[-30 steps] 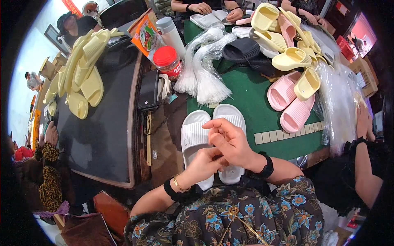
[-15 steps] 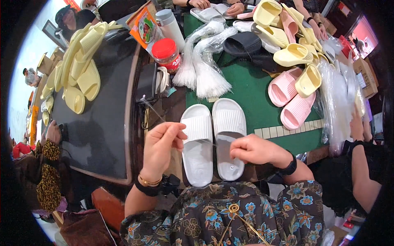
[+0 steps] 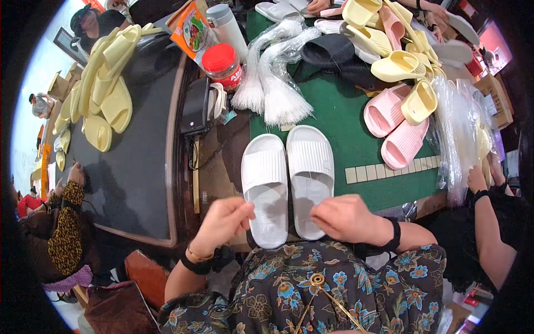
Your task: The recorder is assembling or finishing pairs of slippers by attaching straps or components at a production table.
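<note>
Two white ribbed slide sandals, a left slide [image 3: 266, 167] and a right slide [image 3: 311, 156], stand side by side at the table's near edge, toes pointing away from me. My left hand [image 3: 223, 224] is closed in a pinch beside the left slide's outer edge. Over the right slide's heel, the fingers of my right hand [image 3: 346, 218] are pinched too. Whatever is between the fingertips is too thin to make out. Beyond the slides lie bundles of thin white plastic strands [image 3: 286, 106], partly wrapped in clear film.
Pink slides [image 3: 401, 151], yellow slides [image 3: 397, 67] and a black slide [image 3: 328, 51] pile up at right. Clear bags [image 3: 453, 128] hang beyond them. A red-lidded jar [image 3: 221, 62] and white flask [image 3: 227, 30] stand left, near a dark table [image 3: 150, 133]. Co-workers' hands [image 3: 477, 179] show around.
Both hands have come down toward the slides' heels. A thin clear strand seen at my hands earlier no longer shows distinctly. At the far right, a co-worker's hand has lifted slides.
</note>
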Available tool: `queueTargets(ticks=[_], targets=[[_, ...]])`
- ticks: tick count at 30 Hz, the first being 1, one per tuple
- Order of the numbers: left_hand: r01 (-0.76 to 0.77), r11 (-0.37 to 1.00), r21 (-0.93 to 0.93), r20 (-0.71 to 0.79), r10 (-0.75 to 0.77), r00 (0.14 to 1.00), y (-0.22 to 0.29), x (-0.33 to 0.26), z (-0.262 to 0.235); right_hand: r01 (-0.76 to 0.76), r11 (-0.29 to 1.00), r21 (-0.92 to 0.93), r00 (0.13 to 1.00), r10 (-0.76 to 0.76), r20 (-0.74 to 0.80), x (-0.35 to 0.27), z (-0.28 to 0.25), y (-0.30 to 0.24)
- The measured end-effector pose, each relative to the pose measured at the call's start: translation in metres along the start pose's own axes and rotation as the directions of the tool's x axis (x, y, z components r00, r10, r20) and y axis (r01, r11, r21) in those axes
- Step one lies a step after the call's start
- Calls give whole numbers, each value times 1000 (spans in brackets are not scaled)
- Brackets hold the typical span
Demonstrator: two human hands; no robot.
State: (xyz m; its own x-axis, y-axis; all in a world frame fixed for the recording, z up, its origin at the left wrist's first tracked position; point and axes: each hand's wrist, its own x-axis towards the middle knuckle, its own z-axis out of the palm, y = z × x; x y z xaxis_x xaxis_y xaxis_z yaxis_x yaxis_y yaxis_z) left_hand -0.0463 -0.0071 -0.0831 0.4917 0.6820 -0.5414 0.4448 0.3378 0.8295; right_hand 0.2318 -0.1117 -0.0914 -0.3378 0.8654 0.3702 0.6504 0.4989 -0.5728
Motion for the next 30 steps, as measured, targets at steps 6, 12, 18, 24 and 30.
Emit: queueTargets(ticks=[6, 12, 18, 24, 30], targets=[[82, 936, 342, 199, -157, 967, -25, -5, 14, -184, 982, -37, 869, 180, 462, -23, 33, -6], [-15, 927, 374, 59, -8, 998, -39, 13, 16, -209, 975, -78, 882, 223, 416, -19, 39, 0], [-180, 624, 760, -198, 487, 851, -39, 23, 23, -218, 936, -275, 976, 216, -39, 2, 48, 36], [-231, 532, 815, -168, 598, 784, -37, 18, 29, -275, 927, -254, 961, 268, -62, -2, 57, 42], [-556, 263, 788, 280, 652, 705, -41, 20, 36, -274, 945, -176, 962, 265, -70, -5, 59, 41]])
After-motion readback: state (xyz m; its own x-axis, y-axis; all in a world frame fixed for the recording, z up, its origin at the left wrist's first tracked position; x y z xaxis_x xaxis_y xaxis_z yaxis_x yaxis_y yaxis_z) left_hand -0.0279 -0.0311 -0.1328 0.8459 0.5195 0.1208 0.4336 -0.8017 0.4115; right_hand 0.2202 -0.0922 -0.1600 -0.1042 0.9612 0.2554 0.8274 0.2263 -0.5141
